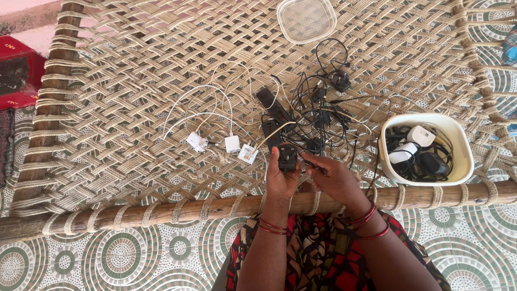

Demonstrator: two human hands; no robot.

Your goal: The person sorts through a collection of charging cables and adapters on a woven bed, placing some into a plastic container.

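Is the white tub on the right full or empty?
Partly full: the white tub holds white and black chargers with tangled cables; its lid lies apart.

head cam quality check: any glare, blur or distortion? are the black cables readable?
Head view: soft, even daylight, no glare, only faint shadows; focus sharp across the rope cot. Slight wide-angle bend at the edges. The black cable tangle merges into one dark mass, single strands hard to trace. The black charger in the left hand shows little detail; right hand unblurred.

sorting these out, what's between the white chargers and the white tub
In the head view, a tangle of black cables and chargers lies between the white chargers and the white tub, on the woven cot.
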